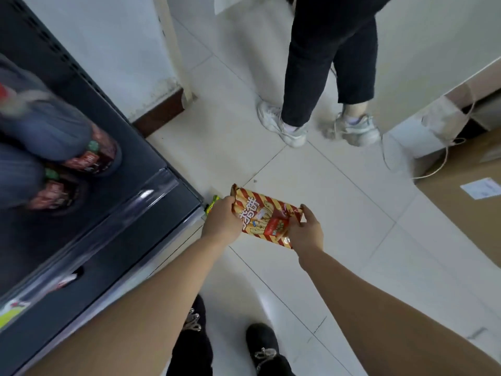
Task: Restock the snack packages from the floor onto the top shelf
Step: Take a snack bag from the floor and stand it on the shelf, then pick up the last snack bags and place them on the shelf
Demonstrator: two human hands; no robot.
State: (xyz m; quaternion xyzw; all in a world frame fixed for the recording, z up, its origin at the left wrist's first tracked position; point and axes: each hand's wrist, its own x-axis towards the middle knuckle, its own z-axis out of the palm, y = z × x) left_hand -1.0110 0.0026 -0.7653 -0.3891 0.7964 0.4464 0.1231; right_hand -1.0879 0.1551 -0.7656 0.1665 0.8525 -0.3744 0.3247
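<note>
Noted 2 black shoes [264, 346] on white floor tiles [339, 240] at bottom edge; both bare forearms reaching forward. Found left hand [221, 222] curled round left end of striped red-and-yellow snack package [264, 215]; right hand [307, 234] pinching its right end; hands apart, package spanning gap between them, held above floor just beside corner of dark shelf unit [113, 213]. Spotted green-yellow wrapper [212, 204] peeking from behind left hand, at shelf base. Logged blurred dark-red packets [89, 158] on shelf level at left. Farther off: 2 legs in dark trousers [311, 63], white trainers [284, 126] on tiles; cardboard box [461, 199] and white paper bag [439, 126] at right.
</note>
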